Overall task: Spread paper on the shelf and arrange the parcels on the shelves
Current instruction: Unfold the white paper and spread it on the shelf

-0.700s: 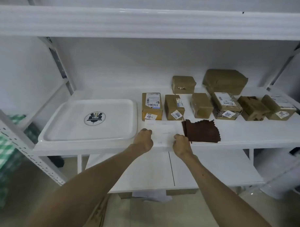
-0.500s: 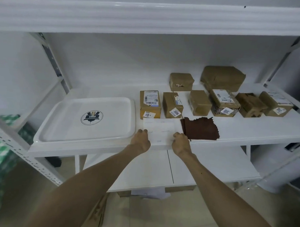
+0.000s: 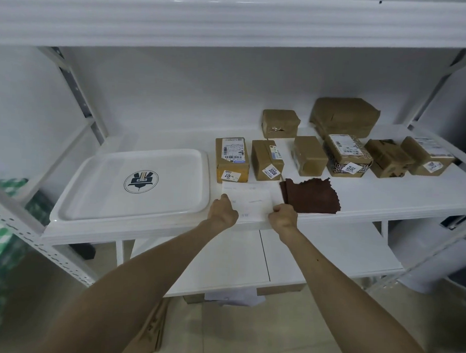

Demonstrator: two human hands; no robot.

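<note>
Down at the front edge, left hand (image 3: 223, 212) and right hand (image 3: 284, 217) each keep a tight grip pinching a side of the white paper (image 3: 248, 200), flat on the shelf (image 3: 384, 197), brown parcels (image 3: 309, 155) lined up just behind.

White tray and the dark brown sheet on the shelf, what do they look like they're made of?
White tray: likely moulded plastic, smooth with a soft sheen, a rounded raised rim and a printed logo. Dark brown sheet: matte and thin, with zigzag-cut edges; maybe suede, leather or felt, the picture leaves it open.
</note>
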